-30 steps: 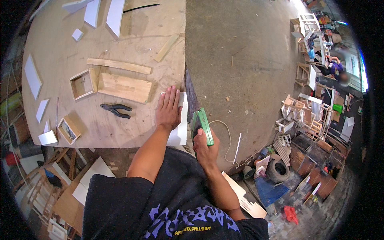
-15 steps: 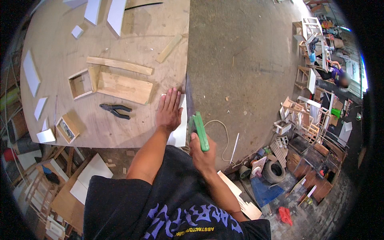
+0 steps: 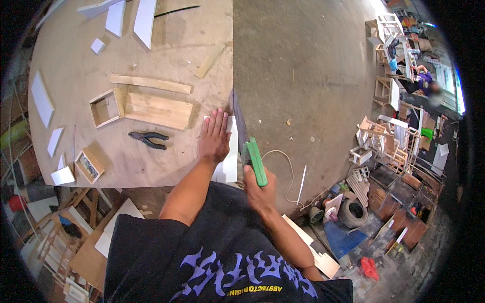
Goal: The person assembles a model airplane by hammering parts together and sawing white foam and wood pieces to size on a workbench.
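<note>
My left hand (image 3: 215, 135) lies flat, fingers together and stretched forward, on a white board (image 3: 226, 166) at the table's right edge. Just right of it, my right hand (image 3: 260, 188) is wrapped round the green handle of what looks like a handsaw (image 3: 256, 160). A dark grey, blade-like strip runs forward from the handle along the board's edge; whether it touches the board I cannot tell. Left of my left hand are black-handled pliers (image 3: 149, 140), and behind them an open wooden box (image 3: 157, 111) and a thin wooden strip (image 3: 151, 84).
On the wooden table (image 3: 172, 55) lie several white pieces (image 3: 42, 99) and a small box (image 3: 90, 165) of metal bits. A pale cord (image 3: 289, 174) trails on the floor. To the right stand stacked wooden frames (image 3: 386, 139), a tyre (image 3: 352, 213) and, farther off, another person (image 3: 423, 81).
My right hand and the green-handled saw have shifted slightly. My left hand stays flat on the white board. The whole view has tilted a little.
</note>
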{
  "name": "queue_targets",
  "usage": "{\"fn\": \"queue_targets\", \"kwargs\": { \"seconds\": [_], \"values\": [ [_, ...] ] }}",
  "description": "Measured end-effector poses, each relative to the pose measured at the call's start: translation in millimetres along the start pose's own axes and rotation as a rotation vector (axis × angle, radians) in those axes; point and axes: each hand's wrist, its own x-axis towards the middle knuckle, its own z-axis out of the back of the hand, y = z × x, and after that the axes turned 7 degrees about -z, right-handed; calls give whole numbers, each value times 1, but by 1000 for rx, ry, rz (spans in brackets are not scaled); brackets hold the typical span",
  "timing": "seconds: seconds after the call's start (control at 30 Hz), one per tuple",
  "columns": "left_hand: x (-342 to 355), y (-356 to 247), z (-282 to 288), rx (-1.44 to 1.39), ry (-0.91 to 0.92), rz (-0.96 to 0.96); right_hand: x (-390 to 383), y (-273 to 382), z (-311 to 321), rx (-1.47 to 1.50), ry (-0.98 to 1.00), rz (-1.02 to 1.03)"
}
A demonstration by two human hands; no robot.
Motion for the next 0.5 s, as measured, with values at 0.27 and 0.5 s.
{"fn": "queue_targets", "kwargs": {
  "seconds": [0.27,0.5],
  "values": [
    [-1,0,-5,-30,-46,-24,7,-3,-7,-8,29,78],
    [2,-7,7,65,-70,11,9,-18,4,77,43,51]
  ]
}}
